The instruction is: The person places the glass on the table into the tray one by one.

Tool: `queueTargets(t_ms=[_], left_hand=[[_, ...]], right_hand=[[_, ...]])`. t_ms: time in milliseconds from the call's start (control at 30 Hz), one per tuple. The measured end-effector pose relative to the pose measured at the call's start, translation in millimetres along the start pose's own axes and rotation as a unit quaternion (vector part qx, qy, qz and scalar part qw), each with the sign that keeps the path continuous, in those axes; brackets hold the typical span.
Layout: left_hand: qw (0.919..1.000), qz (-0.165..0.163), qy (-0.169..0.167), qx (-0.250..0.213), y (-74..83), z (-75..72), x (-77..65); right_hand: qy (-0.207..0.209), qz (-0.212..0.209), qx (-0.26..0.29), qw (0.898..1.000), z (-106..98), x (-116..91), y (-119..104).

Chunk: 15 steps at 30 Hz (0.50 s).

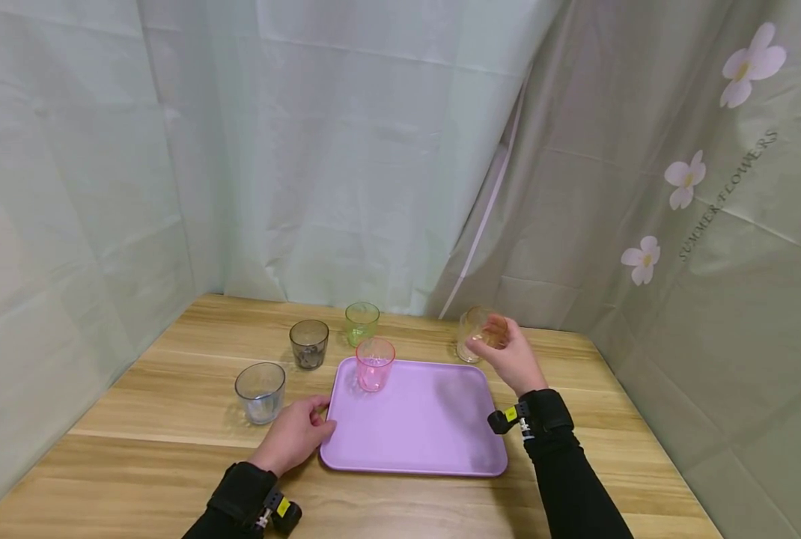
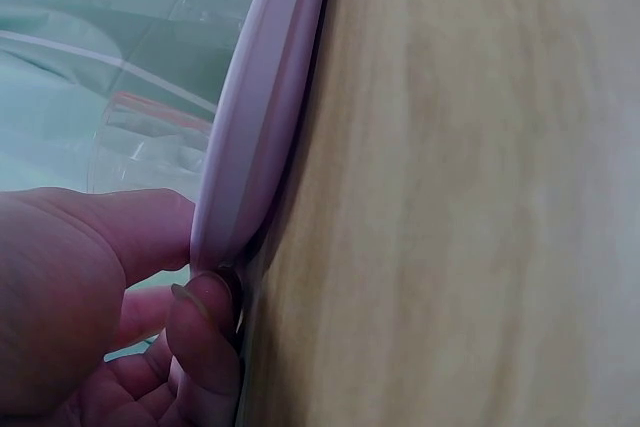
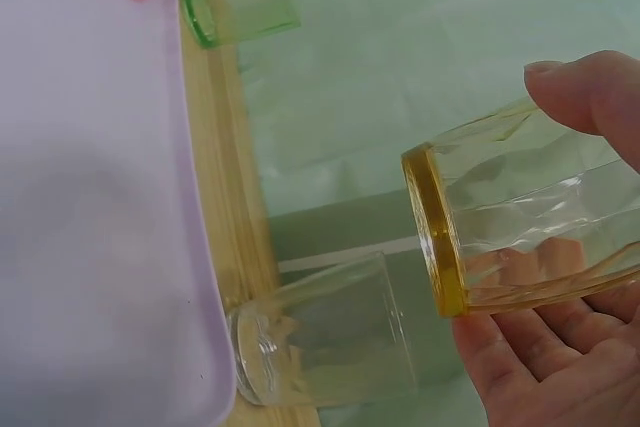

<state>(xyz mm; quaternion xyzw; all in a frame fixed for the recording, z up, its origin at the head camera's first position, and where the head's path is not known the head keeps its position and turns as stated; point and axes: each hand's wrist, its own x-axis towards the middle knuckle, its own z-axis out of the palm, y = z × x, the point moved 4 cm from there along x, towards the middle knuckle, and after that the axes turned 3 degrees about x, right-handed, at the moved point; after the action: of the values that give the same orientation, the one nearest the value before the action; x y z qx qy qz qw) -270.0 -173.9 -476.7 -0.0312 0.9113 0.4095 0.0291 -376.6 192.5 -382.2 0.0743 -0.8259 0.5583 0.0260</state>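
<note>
My right hand [image 1: 510, 358] holds a yellow see-through cup [image 3: 540, 212] between thumb and fingers, raised at the back right of the table. Behind it, a clear cup [image 3: 325, 332] stands on the table just past the tray's far edge; in the head view the two cups overlap. My left hand [image 1: 294, 434] pinches the left rim of the purple tray [image 1: 414, 434]; the left wrist view shows thumb and fingertip at that rim [image 2: 225, 207]. A pink see-through cup [image 1: 375, 367] stands upright at the tray's far left corner.
Left of and behind the tray stand a green cup [image 1: 362, 323], a grey-brown cup [image 1: 309, 344] and a bluish clear cup [image 1: 261, 393]. All rest on the wooden table [image 1: 144, 419]. Curtains [image 1: 346, 165] hang close behind the table and along both sides.
</note>
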Motion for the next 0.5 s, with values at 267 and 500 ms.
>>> queueTargets(t_ms=[267,500], left_hand=[[1.0,0.001,-0.001,-0.001,0.2,-0.4,0.3],[1.0,0.002,-0.001,0.002,0.1,0.5,0.4]], right_hand=[[-0.002,-0.004,0.006,1.0,8.1,-0.3,0.7],[-0.009,-0.007,0.004,1.0,19.2,-1.5,1.5]])
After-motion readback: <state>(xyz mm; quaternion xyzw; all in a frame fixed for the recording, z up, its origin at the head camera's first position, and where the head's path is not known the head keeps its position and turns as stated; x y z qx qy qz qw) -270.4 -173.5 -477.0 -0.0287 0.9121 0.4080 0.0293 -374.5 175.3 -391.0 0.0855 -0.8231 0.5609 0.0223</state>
